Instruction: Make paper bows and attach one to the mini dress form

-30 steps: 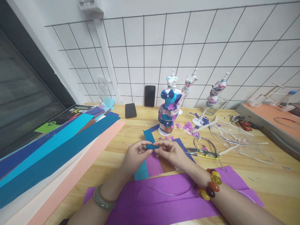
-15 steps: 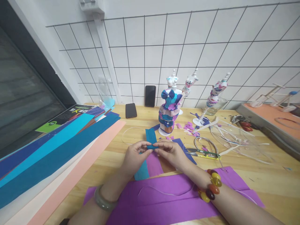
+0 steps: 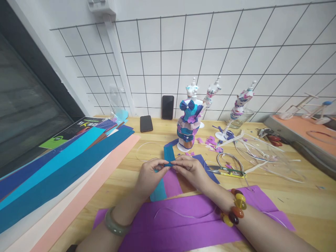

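Observation:
Between my two hands is a short strip of teal crepe paper (image 3: 169,153), its near end folded and its far end standing away from me. My left hand (image 3: 153,173) pinches the near end from the left, thumb and fingertips closed. From the other side my right hand (image 3: 189,169) pinches the same end, its fingertips almost meeting the left ones. Beneath the hands lie light blue, pink and brown paper pieces (image 3: 172,183). Nearer to me a large purple paper sheet (image 3: 183,227) spreads out, with a thin cord (image 3: 181,213) on it.
A small dress form in layered paper (image 3: 187,120) stands behind the hands, two patterned ones beyond. Scissors (image 3: 227,170), wire rings and paper scraps lie to the right. Long coloured paper sheets (image 3: 65,176) cover the left side. Two phones (image 3: 146,124) are at the wall.
The fingertips have drawn slightly closer together on the teal strip, whose near end looks more pinched. The view has shifted very slightly; the other things stay in place.

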Demonstrator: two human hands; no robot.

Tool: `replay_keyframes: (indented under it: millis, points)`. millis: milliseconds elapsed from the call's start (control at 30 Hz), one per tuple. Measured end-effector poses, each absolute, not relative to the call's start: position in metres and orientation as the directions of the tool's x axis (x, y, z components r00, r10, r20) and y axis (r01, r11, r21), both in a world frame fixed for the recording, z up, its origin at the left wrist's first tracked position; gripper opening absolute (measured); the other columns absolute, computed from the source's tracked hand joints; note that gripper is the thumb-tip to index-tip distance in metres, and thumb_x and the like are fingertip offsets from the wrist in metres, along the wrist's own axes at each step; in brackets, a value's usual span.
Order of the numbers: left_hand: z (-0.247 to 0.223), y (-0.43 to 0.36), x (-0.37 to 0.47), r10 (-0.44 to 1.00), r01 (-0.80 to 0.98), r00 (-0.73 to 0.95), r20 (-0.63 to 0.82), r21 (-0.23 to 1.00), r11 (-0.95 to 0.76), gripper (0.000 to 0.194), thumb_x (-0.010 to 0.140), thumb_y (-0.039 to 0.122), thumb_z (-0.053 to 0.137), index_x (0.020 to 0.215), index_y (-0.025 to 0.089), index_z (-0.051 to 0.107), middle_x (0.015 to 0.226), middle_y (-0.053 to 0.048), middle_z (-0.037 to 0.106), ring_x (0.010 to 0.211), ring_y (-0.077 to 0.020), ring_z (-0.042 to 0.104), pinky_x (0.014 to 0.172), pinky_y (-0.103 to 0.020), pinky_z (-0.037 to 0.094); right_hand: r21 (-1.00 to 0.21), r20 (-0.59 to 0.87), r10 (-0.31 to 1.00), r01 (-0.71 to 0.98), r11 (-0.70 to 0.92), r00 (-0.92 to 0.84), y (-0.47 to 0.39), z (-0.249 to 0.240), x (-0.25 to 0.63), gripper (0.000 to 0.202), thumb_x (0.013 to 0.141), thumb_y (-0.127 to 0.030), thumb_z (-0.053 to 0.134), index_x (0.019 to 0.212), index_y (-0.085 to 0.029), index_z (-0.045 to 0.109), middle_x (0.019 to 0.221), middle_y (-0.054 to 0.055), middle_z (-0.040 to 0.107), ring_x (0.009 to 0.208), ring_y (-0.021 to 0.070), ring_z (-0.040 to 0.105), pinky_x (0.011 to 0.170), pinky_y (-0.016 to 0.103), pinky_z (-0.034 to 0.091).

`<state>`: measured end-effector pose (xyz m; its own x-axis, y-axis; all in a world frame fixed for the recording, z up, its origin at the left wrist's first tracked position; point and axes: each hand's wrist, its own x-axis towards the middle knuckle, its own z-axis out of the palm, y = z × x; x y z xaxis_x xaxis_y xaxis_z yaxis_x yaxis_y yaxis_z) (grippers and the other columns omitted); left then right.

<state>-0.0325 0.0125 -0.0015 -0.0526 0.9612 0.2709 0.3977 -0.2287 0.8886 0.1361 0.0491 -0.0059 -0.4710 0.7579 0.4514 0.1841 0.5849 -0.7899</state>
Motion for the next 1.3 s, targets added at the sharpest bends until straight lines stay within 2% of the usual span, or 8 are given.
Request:
replay_keyframes:
  millis: [167,433,733,867,1033,1200,1300]
  points:
    - [0.0004,0.0116,-0.0331,0.94,0.485,-0.015,0.341,0.824,-0.292,0.009,0.068,0.018,0.061,0.076,0.018,0.067,0.068,-0.001,0.063,0.061,-0.0123,0.054,0.058,-0.023,0.045,-0.781,0.456,0.756,0.197,0.593,-0.47,0.0493,-0.0075,0.1364,0.016,0.078,-0.015,0.057,0.088,-0.021,0.068,0.08,0.005,0.063,0.074,0.0152,0.058,0.068,0.028,0.047]
    - [-0.0006,0.012,-0.0332,0.938,0.48,-0.012,0.347,0.825,-0.299,0.006,0.069,0.018,0.061,0.072,0.018,0.066,0.071,-0.001,0.065,0.063,-0.0126,0.056,0.059,-0.023,0.044,-0.776,0.441,0.764,0.227,0.588,-0.47,0.0515,-0.0087,0.1363,0.012,0.079,-0.021,0.056,0.085,-0.019,0.067,0.08,0.005,0.064,0.076,0.0162,0.059,0.071,0.029,0.046]
    - [-0.0018,0.0119,-0.0323,0.984,0.346,-0.021,0.174,0.925,-0.156,0.015,0.069,0.023,0.061,0.081,0.018,0.067,0.071,-0.002,0.067,0.065,-0.0149,0.059,0.061,-0.024,0.047,-0.784,0.428,0.764,0.223,0.58,-0.483,0.0509,-0.0083,0.1366,0.013,0.081,-0.022,0.054,0.084,-0.019,0.066,0.08,0.006,0.063,0.075,0.0165,0.059,0.069,0.029,0.046]
    - [-0.0016,0.0121,-0.0325,0.983,0.317,-0.021,0.181,0.934,-0.166,0.012,0.069,0.023,0.061,0.077,0.018,0.068,0.072,-0.003,0.068,0.067,-0.0163,0.061,0.064,-0.026,0.048,-0.794,0.415,0.768,0.218,0.568,-0.487,0.0506,-0.0082,0.1368,0.011,0.08,-0.022,0.056,0.085,-0.019,0.065,0.081,0.005,0.063,0.076,0.0168,0.058,0.07,0.03,0.046]
    - [-0.0026,0.0126,-0.0327,0.987,0.284,-0.033,0.159,0.948,-0.143,0.012,0.069,0.023,0.062,0.077,0.017,0.068,0.074,-0.004,0.069,0.07,-0.0171,0.062,0.066,-0.026,0.048,-0.819,0.361,0.81,0.258,0.512,-0.463,0.0494,-0.0092,0.1365,0.017,0.076,-0.024,0.06,0.091,-0.017,0.063,0.079,0.005,0.062,0.065,0.0141,0.055,0.06,0.026,0.045]
    - [-0.0057,0.0132,-0.0336,0.991,0.248,-0.042,0.131,0.962,-0.116,0.016,0.068,0.027,0.063,0.079,0.017,0.069,0.075,-0.004,0.069,0.071,-0.0176,0.062,0.067,-0.027,0.049,-0.829,0.365,0.801,0.225,0.511,-0.475,0.0485,-0.005,0.1363,0.012,0.078,-0.021,0.057,0.086,-0.018,0.065,0.08,0.005,0.063,0.075,0.016,0.058,0.069,0.028,0.045]
    - [-0.0063,0.014,-0.0336,0.992,0.234,-0.058,0.115,0.967,-0.099,0.017,0.067,0.027,0.064,0.079,0.016,0.069,0.074,-0.005,0.069,0.07,-0.0179,0.062,0.066,-0.028,0.049,-0.855,0.338,0.819,0.213,0.473,-0.463,0.0484,-0.004,0.1361,0.013,0.079,-0.024,0.056,0.084,-0.018,0.066,0.078,0.004,0.063,0.072,0.0157,0.058,0.066,0.027,0.046]
